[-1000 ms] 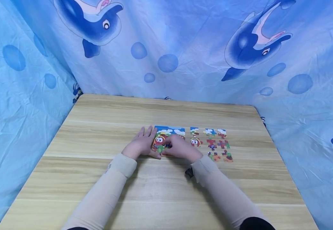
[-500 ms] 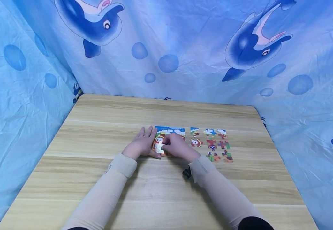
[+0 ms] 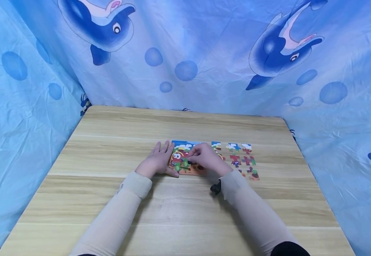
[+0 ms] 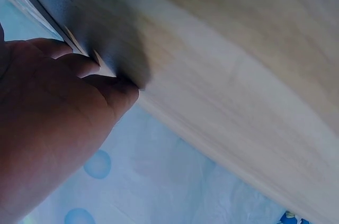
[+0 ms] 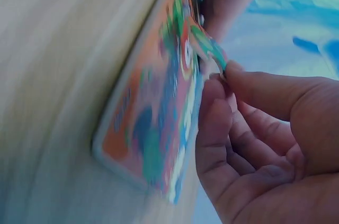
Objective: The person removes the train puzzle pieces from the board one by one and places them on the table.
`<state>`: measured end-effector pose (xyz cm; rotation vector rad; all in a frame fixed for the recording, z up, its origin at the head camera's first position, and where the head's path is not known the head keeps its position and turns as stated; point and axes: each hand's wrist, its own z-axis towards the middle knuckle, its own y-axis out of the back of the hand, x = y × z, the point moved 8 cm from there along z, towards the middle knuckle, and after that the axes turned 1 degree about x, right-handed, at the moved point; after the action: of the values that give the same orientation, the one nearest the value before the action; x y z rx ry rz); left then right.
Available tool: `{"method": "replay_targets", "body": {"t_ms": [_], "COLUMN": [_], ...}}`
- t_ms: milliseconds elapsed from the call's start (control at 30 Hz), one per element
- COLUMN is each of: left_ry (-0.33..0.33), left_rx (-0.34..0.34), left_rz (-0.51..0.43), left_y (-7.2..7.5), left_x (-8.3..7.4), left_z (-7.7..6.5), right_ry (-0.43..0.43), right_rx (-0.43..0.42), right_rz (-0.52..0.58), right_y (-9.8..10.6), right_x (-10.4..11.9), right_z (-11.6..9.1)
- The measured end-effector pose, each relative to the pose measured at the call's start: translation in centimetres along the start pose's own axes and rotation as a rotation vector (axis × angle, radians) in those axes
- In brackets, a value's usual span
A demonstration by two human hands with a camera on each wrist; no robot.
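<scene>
A colourful jigsaw puzzle board (image 3: pixel 198 171) with a cartoon picture lies on the table. My left hand (image 3: pixel 156 161) rests flat along its left edge, fingers spread and thumb at the near corner; in the left wrist view its fingertips meet the wood. My right hand (image 3: pixel 207 157) is over the board's right half. Between thumb and forefinger it pinches a green puzzle piece (image 5: pixel 209 48), picture side up and tilted above the board in the right wrist view. The curled fingers hide the board's right part in the head view.
Right of the board, several loose puzzle pieces (image 3: pixel 235 159) lie spread in rows; the right hand partly covers the nearest ones. The wooden table (image 3: pixel 179 220) reaches back to a blue dolphin-print curtain (image 3: pixel 185 39), which also hangs at both sides.
The pinched piece showed its white back half a second ago and now shows its picture side. My right hand has shifted to the right and slightly away. The left hand stays put.
</scene>
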<state>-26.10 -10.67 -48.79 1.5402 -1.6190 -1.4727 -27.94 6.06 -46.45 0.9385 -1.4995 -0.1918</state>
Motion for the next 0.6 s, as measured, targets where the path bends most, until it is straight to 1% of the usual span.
{"method": "replay_targets", "body": {"t_ms": [167, 300, 400, 600], "left_ry": [0.003, 0.011, 0.023, 0.053], "left_rx": [-0.001, 0.0, 0.002, 0.008], "left_rz": [-0.014, -0.019, -0.027, -0.031], "left_y": [0.1, 0.3, 0.2, -0.1], "left_x": [-0.1, -0.1, 0.0, 0.2], "left_z": [-0.3, -0.4, -0.4, -0.3], "right_ry": [-0.035, -0.047, -0.05, -0.094], "right_rx": [0.01, 0.007, 0.021, 0.058], "right_rz": [0.057, 0.029, 0.011, 0.02], "right_y": [1.7, 3.1, 4.1, 6.0], "right_x": [-1.3, -2.4, -3.3, -4.9], "right_z": [-1.1, -1.9, -2.6, -4.3]}}
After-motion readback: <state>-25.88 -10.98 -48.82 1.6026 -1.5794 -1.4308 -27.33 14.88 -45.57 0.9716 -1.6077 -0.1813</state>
